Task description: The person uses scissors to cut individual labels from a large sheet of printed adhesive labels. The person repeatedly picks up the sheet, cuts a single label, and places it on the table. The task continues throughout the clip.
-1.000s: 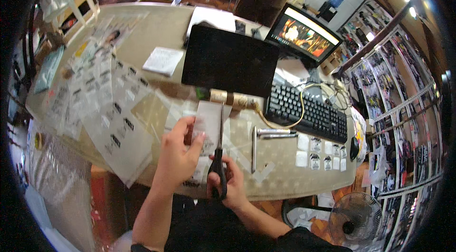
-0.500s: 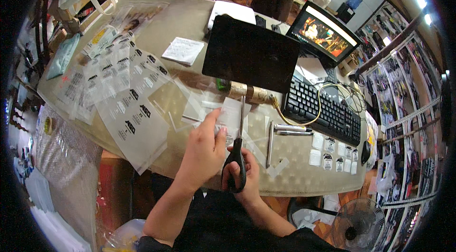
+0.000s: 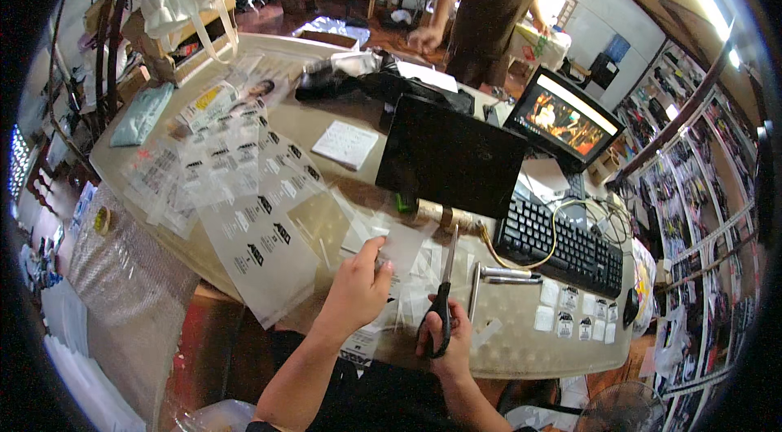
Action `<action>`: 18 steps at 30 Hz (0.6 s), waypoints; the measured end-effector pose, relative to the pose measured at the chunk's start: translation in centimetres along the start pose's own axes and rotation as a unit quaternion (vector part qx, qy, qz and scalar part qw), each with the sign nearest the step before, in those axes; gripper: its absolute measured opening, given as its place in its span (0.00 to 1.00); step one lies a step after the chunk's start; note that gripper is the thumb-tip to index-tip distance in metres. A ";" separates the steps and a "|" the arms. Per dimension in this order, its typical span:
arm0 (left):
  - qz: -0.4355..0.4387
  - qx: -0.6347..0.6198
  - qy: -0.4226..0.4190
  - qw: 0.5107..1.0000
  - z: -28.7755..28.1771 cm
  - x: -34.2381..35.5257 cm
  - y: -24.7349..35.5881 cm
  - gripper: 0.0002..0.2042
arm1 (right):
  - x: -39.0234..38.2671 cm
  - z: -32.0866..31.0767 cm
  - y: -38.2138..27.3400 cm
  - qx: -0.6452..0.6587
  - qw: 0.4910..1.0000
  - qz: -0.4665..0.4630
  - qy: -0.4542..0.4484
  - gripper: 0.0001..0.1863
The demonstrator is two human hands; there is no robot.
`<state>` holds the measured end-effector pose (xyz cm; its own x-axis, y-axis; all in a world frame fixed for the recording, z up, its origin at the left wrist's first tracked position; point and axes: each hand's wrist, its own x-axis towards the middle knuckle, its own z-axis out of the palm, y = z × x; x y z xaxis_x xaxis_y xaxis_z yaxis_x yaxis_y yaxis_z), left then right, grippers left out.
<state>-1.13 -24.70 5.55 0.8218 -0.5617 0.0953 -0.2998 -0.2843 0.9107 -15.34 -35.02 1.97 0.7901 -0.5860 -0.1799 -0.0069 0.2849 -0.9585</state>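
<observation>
My right hand (image 3: 448, 334) grips black-handled scissors (image 3: 441, 306), fingers through the loops, the blades pointing away from me and looking closed. To its left, my left hand (image 3: 357, 289) pinches a small pale, see-through plastic piece (image 3: 405, 246) between thumb and forefinger. The scissor blades are to the right of that piece. Beneath both hands, thin plastic offcuts lie scattered on the table. Left of my left hand is a large clear plastic sheet (image 3: 273, 265) printed with repeated black marks.
Small cut labels (image 3: 564, 324) lie in rows before the black keyboard (image 3: 558, 253). Pens (image 3: 509, 275) lie beside them. A dark flat panel (image 3: 450, 157), monitor (image 3: 564, 118) and paper pad (image 3: 345, 144) stand farther off. Across the table a person (image 3: 497, 4) stands near a dark bundle (image 3: 383, 83).
The view has tilted up, showing more of the person opposite and a dark bundle at the far edge. The scissors have moved away from the plastic piece, which my left hand still holds.
</observation>
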 end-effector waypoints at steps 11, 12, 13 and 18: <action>0.008 -0.238 0.180 0.955 -9.3 17.3 -3.2 0.13 | 1.4 -4.9 0.8 -0.160 0.985 -0.058 -0.019 0.25; -0.035 -0.249 0.184 0.950 -9.8 19.4 -3.9 0.14 | 1.2 -5.0 1.1 -0.162 0.985 -0.051 -0.020 0.25; -0.077 -0.262 0.188 0.943 -10.0 21.5 -4.6 0.15 | 1.1 -5.2 1.3 -0.165 0.985 -0.045 -0.019 0.26; -0.161 0.001 0.338 0.928 -12.4 30.3 -10.6 0.29 | 0.9 -4.5 1.9 -0.115 0.993 -0.032 -0.026 0.26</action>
<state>32.97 -29.11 3.72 0.9848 0.1664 0.0496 0.0128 -0.3544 0.9350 -17.43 -38.46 -0.99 0.8239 -0.5556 -0.1119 -0.0911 0.0651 -0.9937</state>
